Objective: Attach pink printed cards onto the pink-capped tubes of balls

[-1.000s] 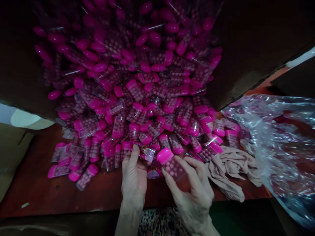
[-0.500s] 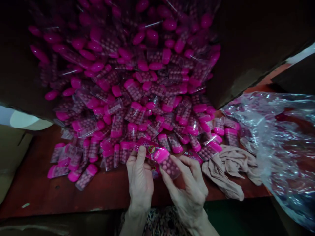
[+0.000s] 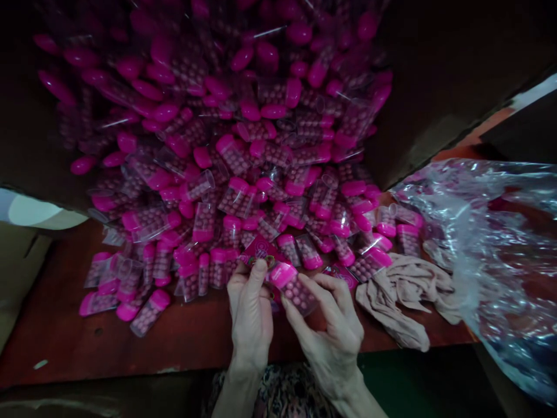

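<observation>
My left hand [image 3: 251,316] pinches a pink printed label [image 3: 260,249] between thumb and fingers; whether it is one piece or several I cannot tell. Just beside it, my right hand [image 3: 333,328] grips a small clear candy box [image 3: 301,295] filled with round pink balls. The box lies tilted, its bright pink cap [image 3: 282,275] pointing toward my left thumb and close to the label. Another pink printed label [image 3: 340,275] lies on the table behind my right fingers. In front of both hands spreads a large heap of similar candy boxes [image 3: 238,197].
Dark carton walls [image 3: 439,87] flank the heap, which spills onto the red-brown table [image 3: 191,337]. A crumpled beige cloth [image 3: 402,293] lies right of my hands. Further right is a large clear plastic bag [image 3: 500,261]. Several loose boxes [image 3: 150,313] lie at the left.
My left thumb has shifted slightly right, and the label now stands up more behind it. More of the box's cap shows. The box stays in my right hand.
</observation>
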Motion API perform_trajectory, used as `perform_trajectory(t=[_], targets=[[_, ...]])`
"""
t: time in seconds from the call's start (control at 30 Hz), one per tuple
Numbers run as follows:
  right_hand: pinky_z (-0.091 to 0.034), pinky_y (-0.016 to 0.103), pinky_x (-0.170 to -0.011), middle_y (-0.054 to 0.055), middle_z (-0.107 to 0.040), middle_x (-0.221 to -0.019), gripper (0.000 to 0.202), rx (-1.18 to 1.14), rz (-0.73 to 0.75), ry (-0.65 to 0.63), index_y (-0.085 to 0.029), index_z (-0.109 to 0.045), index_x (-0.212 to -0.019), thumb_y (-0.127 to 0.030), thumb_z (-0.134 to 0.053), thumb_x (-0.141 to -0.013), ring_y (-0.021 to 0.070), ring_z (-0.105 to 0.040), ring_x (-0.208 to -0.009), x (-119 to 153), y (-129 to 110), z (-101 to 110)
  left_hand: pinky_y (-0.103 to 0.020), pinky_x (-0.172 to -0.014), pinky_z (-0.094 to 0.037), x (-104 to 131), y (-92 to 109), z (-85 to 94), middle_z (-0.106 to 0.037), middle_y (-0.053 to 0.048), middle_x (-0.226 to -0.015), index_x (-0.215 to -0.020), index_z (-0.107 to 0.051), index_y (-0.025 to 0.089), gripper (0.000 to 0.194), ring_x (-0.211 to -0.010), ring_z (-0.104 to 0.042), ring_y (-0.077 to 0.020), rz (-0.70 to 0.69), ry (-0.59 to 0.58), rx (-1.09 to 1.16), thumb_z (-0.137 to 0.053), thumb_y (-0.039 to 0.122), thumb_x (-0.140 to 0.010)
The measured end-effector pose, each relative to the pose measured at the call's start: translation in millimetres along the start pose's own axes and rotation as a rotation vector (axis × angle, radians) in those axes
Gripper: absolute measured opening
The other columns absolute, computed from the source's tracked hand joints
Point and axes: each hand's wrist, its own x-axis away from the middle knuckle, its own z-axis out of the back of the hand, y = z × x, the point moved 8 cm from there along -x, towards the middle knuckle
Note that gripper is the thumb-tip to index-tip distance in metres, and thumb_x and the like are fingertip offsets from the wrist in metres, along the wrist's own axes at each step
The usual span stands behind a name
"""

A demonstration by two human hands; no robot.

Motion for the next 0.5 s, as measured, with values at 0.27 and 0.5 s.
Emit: perform_trajectory(t=[0.27, 0.5], targets=[[-0.052, 0.030, -0.064, 0.005, -0.053, -0.089, 0.037, -0.005, 0.035, 0.040, -0.019, -0.060, -0.106, -0.007, -0.066, -0.072, 0.0165, -0.056, -0.078, 3, -2, -1, -0.027, -0.074, -0.047, 2, 0, -4.8, -0.068, 0.000, -0.071, -0.092, -0.062, 0.016, 0.032, -0.066, -0.063, -0.0126, 0.020, -0.042, -0.071, -0.073, 0.012, -0.062], [-0.052, 0.031, -0.066, 0.003, -0.052, -0.089, 0.030, -0.105, -0.166, -0.012, -0.020, -0.062, -0.101, -0.014, -0.068, -0.072, 0.0168, -0.056, -0.080, 9, 16, -6, -0.024, -0.069, -0.047, 3, -2, -4.6, -0.069, -0.001, -0.074, -0.094, -0.064, 0.018, 0.039, -0.066, -0.062, -0.0130, 0.001, -0.073, -0.026, -0.076, 0.015, -0.058]])
